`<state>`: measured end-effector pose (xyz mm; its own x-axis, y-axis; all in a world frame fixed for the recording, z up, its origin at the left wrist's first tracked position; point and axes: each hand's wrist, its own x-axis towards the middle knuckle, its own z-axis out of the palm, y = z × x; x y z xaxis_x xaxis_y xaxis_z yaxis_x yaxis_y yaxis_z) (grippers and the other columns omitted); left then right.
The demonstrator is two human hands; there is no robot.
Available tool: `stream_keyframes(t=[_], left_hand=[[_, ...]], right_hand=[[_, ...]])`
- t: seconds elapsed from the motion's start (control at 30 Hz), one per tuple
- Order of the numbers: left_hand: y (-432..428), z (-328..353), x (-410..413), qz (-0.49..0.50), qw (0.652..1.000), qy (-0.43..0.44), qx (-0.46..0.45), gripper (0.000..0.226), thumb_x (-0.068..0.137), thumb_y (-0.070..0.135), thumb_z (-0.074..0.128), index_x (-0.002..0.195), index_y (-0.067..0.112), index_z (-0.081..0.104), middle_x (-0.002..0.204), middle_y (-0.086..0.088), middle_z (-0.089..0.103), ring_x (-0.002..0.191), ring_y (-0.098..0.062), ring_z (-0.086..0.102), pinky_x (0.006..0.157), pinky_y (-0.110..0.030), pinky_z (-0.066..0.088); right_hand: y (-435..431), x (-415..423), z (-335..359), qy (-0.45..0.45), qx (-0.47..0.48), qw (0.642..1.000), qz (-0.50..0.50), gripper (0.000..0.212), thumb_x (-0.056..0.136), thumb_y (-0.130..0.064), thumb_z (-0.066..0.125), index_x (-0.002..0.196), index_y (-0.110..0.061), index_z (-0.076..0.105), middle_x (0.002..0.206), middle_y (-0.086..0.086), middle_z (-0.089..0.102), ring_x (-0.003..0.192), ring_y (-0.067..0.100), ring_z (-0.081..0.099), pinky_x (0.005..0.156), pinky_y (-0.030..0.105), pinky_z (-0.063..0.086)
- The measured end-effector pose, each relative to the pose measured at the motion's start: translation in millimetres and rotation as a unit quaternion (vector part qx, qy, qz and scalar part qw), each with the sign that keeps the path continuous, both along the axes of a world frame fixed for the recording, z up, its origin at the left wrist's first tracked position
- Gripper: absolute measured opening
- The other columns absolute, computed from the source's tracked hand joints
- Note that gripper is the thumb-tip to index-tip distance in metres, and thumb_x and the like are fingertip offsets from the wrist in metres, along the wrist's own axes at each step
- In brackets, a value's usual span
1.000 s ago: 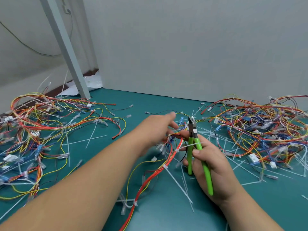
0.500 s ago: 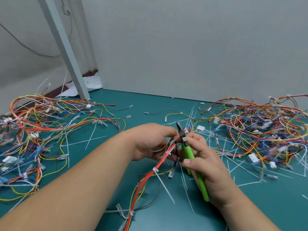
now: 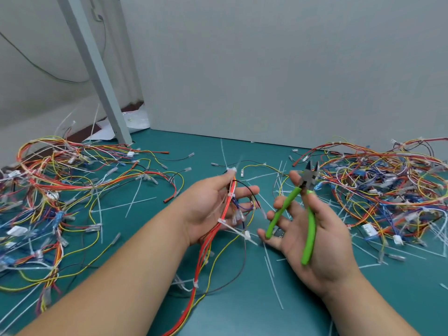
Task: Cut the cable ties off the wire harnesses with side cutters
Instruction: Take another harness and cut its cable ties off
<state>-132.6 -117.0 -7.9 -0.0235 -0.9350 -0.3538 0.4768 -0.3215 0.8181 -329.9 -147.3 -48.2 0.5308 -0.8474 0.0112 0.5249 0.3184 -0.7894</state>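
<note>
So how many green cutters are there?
1. The side cutters are in the right hand, jaws open and pointing up, apart from the harness in the left hand. The wire piles could hide more.

Green-handled side cutters (image 3: 306,209) stand blades-up, handles spread, centre-right; the red-orange wire harness (image 3: 213,229), white cable ties (image 3: 224,222) on it, runs down from centre frame.

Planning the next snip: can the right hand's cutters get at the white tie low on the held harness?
Probably yes. The cutters are open in the right hand, beside the harness; the tie sits exposed below the left hand fingers, with nothing between.
</note>
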Motion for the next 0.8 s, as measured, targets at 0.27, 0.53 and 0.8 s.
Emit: stream_keyframes(t=[0.27, 0.53, 0.8], left_hand=[[-5, -9, 0, 0.273, 0.905, -0.312, -0.101, 0.010, 0.097, 0.017, 0.065, 0.088, 0.014, 0.061, 0.070, 0.003, 0.076, 0.061, -0.007, 0.070, 0.061, -0.017, 0.051], [-1, -53, -24, 0.278, 0.825, -0.472, -0.140, 0.013, 0.093, 0.026, 0.071, 0.086, 0.030, 0.060, 0.073, 0.012, 0.074, 0.073, 0.000, 0.071, 0.073, -0.025, 0.053], [-4, -63, -27, 0.297, 0.822, -0.463, -0.147, 0.015, 0.093, 0.032, 0.068, 0.088, 0.041, 0.058, 0.076, 0.020, 0.073, 0.075, 0.002, 0.070, 0.075, -0.028, 0.055]], right_hand=[[4, 2, -4, 0.098, -0.056, 0.992, -0.046, 0.044, 0.077, -0.034, 0.056, 0.120, -0.026, 0.063, 0.101, -0.003, 0.062, 0.091, 0.018, 0.054, 0.071, 0.037, 0.045], [10, 4, -6, 0.303, -0.235, 0.910, -0.156, 0.045, 0.069, -0.044, 0.075, 0.113, -0.036, 0.069, 0.097, -0.012, 0.071, 0.080, 0.003, 0.063, 0.073, 0.013, 0.047], [11, 7, -10, 0.362, -0.263, 0.878, -0.169, 0.052, 0.074, -0.031, 0.089, 0.122, -0.033, 0.070, 0.111, -0.008, 0.072, 0.088, -0.003, 0.065, 0.073, 0.003, 0.044]])
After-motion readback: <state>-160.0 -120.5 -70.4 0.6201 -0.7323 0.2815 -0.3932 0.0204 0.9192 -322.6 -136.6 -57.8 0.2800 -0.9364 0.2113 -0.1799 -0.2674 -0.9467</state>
